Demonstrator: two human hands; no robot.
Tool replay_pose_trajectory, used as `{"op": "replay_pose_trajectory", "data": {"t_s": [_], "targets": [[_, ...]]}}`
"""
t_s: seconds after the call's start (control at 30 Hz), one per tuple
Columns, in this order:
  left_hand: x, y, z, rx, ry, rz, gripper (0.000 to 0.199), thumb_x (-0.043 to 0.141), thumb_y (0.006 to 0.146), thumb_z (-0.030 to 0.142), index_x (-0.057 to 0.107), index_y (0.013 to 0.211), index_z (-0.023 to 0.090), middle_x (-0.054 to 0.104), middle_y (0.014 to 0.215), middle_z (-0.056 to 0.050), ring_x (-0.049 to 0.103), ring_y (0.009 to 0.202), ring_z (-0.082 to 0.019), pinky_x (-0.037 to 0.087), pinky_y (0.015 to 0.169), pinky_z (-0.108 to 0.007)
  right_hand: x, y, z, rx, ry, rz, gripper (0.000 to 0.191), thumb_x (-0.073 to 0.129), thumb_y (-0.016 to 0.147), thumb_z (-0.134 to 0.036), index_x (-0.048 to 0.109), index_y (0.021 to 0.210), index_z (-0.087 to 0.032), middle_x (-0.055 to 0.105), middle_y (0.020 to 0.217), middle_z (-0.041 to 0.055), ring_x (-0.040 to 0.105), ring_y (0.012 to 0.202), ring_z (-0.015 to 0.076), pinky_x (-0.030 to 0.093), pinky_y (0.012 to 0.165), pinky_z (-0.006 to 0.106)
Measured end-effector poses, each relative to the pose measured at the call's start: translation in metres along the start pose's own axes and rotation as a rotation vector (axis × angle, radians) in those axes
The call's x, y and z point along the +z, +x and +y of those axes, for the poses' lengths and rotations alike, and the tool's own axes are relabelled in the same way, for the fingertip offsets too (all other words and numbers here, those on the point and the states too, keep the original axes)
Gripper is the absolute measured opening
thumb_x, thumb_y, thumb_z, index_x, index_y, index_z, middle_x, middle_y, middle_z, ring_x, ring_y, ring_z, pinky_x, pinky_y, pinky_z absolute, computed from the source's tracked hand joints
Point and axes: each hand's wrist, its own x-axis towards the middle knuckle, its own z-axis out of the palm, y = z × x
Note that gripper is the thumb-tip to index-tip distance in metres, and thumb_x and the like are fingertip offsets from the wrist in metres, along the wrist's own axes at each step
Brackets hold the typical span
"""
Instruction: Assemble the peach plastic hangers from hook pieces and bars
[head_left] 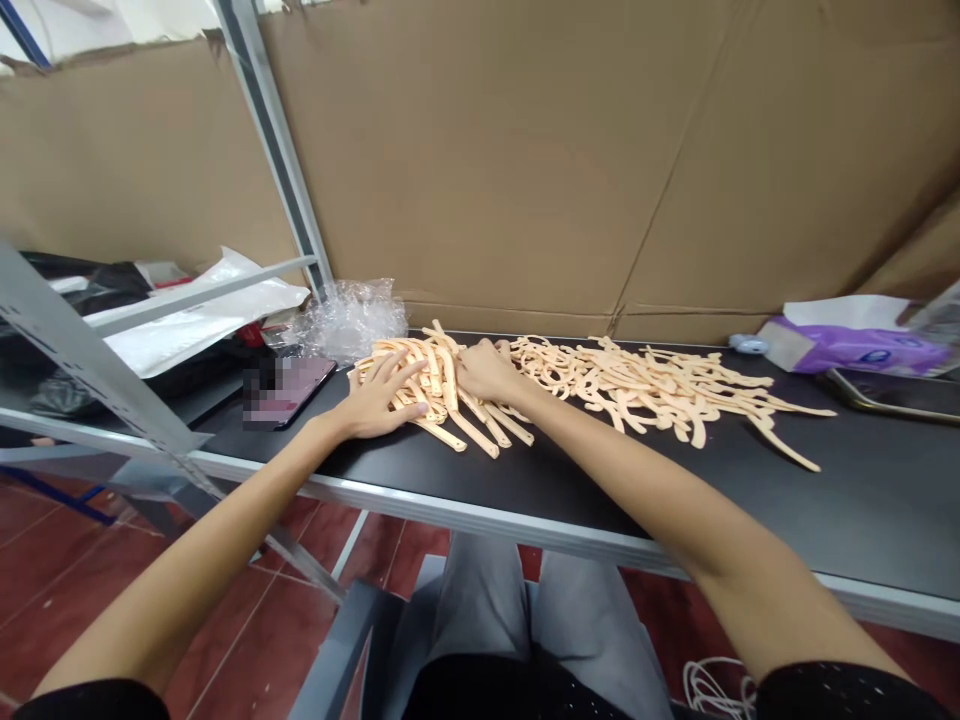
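A heap of cream-coloured curved strips (450,385), some with small holes at their ends, lies on the black tabletop in front of me. My left hand (379,398) rests on the left side of this heap with its fingers spread. At the heap's right side is my right hand (486,370), its fingers curled in among the strips. Those fingertips are hidden, so what they hold does not show. Just beyond my right hand spreads a larger pile of cream looped and wavy pieces (652,385), with a few long ones sticking out to the right.
Crumpled clear plastic wrap (349,320) and a phone (292,392) lie left of the heap. A metal shelf post (274,140) stands at the left. A purple tissue pack (862,345) sits at the far right. Cardboard (510,160) walls the back.
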Motion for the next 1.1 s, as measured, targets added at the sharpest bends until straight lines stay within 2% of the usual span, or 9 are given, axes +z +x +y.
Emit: {"op": "replay_pose_trajectory", "data": {"t_s": [0.2, 0.3, 0.4, 0.53, 0.63, 0.73, 0.93, 1.0, 1.1], "targets": [[0.003, -0.005, -0.003, 0.045, -0.011, 0.048, 0.078, 0.044, 0.096, 0.072, 0.032, 0.164, 0.035, 0.017, 0.176, -0.011, 0.015, 0.161, -0.042, 0.01, 0.125, -0.072, -0.003, -0.017, 0.007, -0.015, 0.04, 0.064, 0.045, 0.033, 0.105, -0.033, 0.073, 0.113, -0.015, 0.075, 0.121, 0.0178, 0.061, 0.12, 0.0365, 0.036, 0.099, 0.05], [0.004, -0.008, -0.004, 0.072, -0.043, 0.086, 0.077, 0.044, 0.097, 0.071, 0.033, 0.164, 0.034, 0.02, 0.175, -0.01, 0.016, 0.161, -0.041, 0.012, 0.126, -0.069, -0.007, -0.038, 0.015, -0.032, 0.048, 0.113, 0.048, 0.031, 0.108, -0.041, 0.07, 0.123, -0.018, 0.074, 0.125, 0.0141, 0.06, 0.121, 0.0337, 0.035, 0.102, 0.048], [0.005, -0.008, -0.005, 0.086, -0.08, 0.102, 0.077, 0.041, 0.097, 0.072, 0.035, 0.163, 0.031, 0.023, 0.174, -0.011, 0.018, 0.161, -0.04, 0.011, 0.127, -0.067, -0.01, -0.067, 0.023, -0.027, 0.024, 0.162, 0.044, 0.039, 0.106, -0.039, 0.069, 0.128, -0.015, 0.069, 0.134, 0.0161, 0.055, 0.128, 0.0335, 0.032, 0.106, 0.047], [0.006, -0.007, -0.007, 0.094, -0.074, 0.125, 0.072, 0.038, 0.099, 0.07, 0.04, 0.16, 0.032, 0.028, 0.172, -0.012, 0.02, 0.16, -0.039, 0.008, 0.126, -0.069, -0.011, -0.106, 0.023, -0.045, -0.02, 0.138, 0.039, 0.046, 0.105, -0.04, 0.075, 0.111, -0.014, 0.076, 0.114, 0.0151, 0.061, 0.115, 0.0338, 0.035, 0.1, 0.048], [0.006, -0.005, -0.008, 0.124, -0.056, 0.164, 0.069, 0.036, 0.101, 0.068, 0.043, 0.158, 0.032, 0.032, 0.171, -0.012, 0.023, 0.159, -0.038, 0.01, 0.126, -0.068, -0.008, -0.124, 0.014, -0.155, -0.017, 0.093, 0.04, 0.044, 0.107, -0.035, 0.075, 0.093, -0.015, 0.077, 0.103, 0.0133, 0.062, 0.104, 0.0303, 0.038, 0.093, 0.046], [0.006, -0.005, -0.011, 0.146, -0.03, 0.214, 0.068, 0.035, 0.101, 0.067, 0.046, 0.157, 0.03, 0.036, 0.168, -0.012, 0.029, 0.157, -0.037, 0.014, 0.125, -0.066, -0.002, -0.129, 0.006, -0.232, 0.083, 0.122, 0.037, 0.046, 0.107, -0.034, 0.075, 0.096, -0.015, 0.076, 0.108, 0.0125, 0.06, 0.106, 0.0275, 0.039, 0.093, 0.043], [0.004, -0.003, -0.02, 0.175, -0.018, 0.358, 0.064, 0.04, 0.099, 0.063, 0.054, 0.149, 0.026, 0.045, 0.162, -0.015, 0.04, 0.15, -0.038, 0.028, 0.122, -0.062, 0.001, -0.121, 0.009, -0.334, 0.272, 0.092, 0.039, 0.039, 0.112, -0.034, 0.069, 0.129, -0.017, 0.073, 0.126, 0.0087, 0.059, 0.118, 0.0257, 0.038, 0.104, 0.045], [0.001, -0.002, -0.013, 0.199, -0.036, 0.459, 0.058, 0.046, 0.099, 0.06, 0.058, 0.142, 0.024, 0.05, 0.158, -0.015, 0.046, 0.147, -0.036, 0.031, 0.123, -0.058, 0.0, -0.117, 0.015, -0.302, 0.257, 0.14, 0.039, 0.037, 0.112, -0.033, 0.066, 0.133, -0.017, 0.072, 0.129, 0.0074, 0.058, 0.122, 0.0237, 0.037, 0.107, 0.042], [-0.004, -0.003, 0.016, 0.223, -0.088, 0.603, 0.047, 0.05, 0.1, 0.052, 0.061, 0.135, 0.022, 0.06, 0.146, -0.015, 0.056, 0.138, -0.032, 0.04, 0.119, -0.051, -0.003, -0.111, 0.026, -0.196, 0.158, 0.2, 0.037, 0.038, 0.111, -0.031, 0.067, 0.129, -0.016, 0.071, 0.13, 0.0086, 0.057, 0.124, 0.0239, 0.037, 0.11, 0.04]]}}
